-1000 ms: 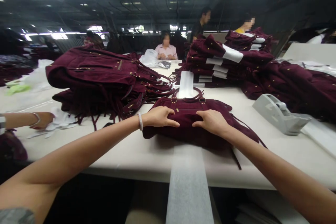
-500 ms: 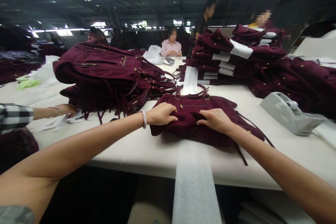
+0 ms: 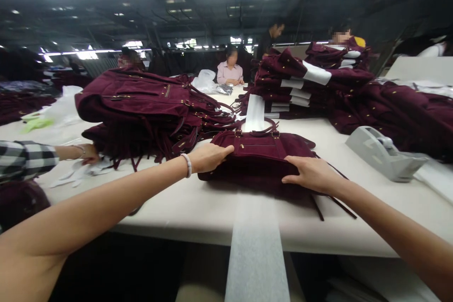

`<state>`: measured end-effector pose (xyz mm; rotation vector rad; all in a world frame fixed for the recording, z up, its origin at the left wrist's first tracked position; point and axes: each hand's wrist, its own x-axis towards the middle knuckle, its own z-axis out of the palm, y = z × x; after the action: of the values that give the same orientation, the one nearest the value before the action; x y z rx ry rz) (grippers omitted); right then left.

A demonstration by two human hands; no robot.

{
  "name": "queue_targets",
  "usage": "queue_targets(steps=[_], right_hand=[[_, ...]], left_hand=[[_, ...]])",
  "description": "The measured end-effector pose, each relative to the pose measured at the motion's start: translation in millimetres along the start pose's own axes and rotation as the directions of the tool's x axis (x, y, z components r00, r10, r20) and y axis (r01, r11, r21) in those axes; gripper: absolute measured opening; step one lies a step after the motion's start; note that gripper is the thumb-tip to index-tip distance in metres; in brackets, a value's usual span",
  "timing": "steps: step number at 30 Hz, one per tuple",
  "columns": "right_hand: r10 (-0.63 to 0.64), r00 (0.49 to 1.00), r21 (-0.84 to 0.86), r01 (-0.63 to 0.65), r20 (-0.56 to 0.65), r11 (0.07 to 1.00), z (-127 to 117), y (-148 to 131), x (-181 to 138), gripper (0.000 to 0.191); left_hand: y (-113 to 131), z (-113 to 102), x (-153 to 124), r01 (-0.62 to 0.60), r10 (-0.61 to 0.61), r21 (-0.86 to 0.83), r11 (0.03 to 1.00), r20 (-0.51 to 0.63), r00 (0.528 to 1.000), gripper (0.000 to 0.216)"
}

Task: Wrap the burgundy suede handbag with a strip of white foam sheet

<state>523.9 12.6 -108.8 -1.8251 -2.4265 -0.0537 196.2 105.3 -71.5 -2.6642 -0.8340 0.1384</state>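
Observation:
A burgundy handbag (image 3: 258,148) lies flat on the white table with its handles pointing away from me. My left hand (image 3: 208,156) pinches the bag's near edge on the left side. On the right, my right hand (image 3: 311,172) grips the same edge, thumb above and a finger below. Between them the edge is stretched fairly straight, with a dark gap below it. Under the bag runs a long white paper strip (image 3: 256,245), which hangs over the table's front edge and shows again behind the handles.
A stack of burgundy bags (image 3: 141,99) stands left, and another stack (image 3: 283,80) with white paper bands is behind. A grey tape dispenser (image 3: 384,153) sits right. A co-worker's hand (image 3: 90,153) is over white strips at left. Several people are further back.
Both hands have moved apart along the bag's near edge, the left to the left and the right to the right. The bunched edge is now drawn out. My view has tilted up slightly.

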Motion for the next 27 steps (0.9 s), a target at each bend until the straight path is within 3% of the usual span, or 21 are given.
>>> queue_targets(steps=[3, 6, 9, 12, 14, 17, 19, 24, 27], right_hand=[[0.030, 1.000, 0.043, -0.030, -0.002, 0.999, 5, 18, -25, 0.042], [-0.022, 0.999, 0.058, 0.025, -0.040, 0.998, 9, 31, -37, 0.031], [-0.079, 0.996, -0.016, 0.079, -0.038, 0.997, 10, 38, -29, 0.015], [-0.148, 0.988, -0.115, 0.143, -0.038, 0.983, 15, 45, -9, 0.011], [-0.182, 0.979, -0.177, 0.164, -0.090, 0.970, 23, 52, 2, 0.014], [-0.186, 0.960, -0.198, 0.144, -0.210, 0.970, 40, 63, 7, 0.024], [-0.177, 0.944, -0.144, 0.141, -0.277, 0.980, 50, 71, 1, 0.025], [-0.173, 0.920, 0.092, 0.218, -0.351, 0.972, 57, 83, -31, 0.022], [-0.216, 0.939, 0.105, 0.251, -0.268, 0.962, 48, 83, -44, 0.021]], left_hand=[[-8, -4, 3, 0.058, -0.049, -0.059, 0.997, 0.154, 0.987, 0.026], [-18, -5, 11, 0.026, -0.004, -0.128, 0.991, 0.171, 0.985, 0.024], [-24, 5, 17, -0.002, 0.016, -0.096, 0.995, 0.147, 0.989, 0.030], [-26, 36, 15, -0.074, 0.076, -0.041, 0.996, 0.037, 0.996, 0.041], [-23, 65, 8, -0.129, 0.122, -0.046, 0.991, -0.125, 0.985, 0.048], [-12, 105, -3, -0.127, 0.088, -0.078, 0.989, -0.384, 0.919, 0.048], [-5, 120, -7, -0.116, 0.056, -0.103, 0.988, -0.463, 0.884, 0.048], [-7, 112, -11, -0.194, 0.109, -0.141, 0.971, -0.461, 0.881, 0.047], [-19, 99, -15, -0.232, 0.147, -0.154, 0.961, -0.424, 0.893, 0.048]])
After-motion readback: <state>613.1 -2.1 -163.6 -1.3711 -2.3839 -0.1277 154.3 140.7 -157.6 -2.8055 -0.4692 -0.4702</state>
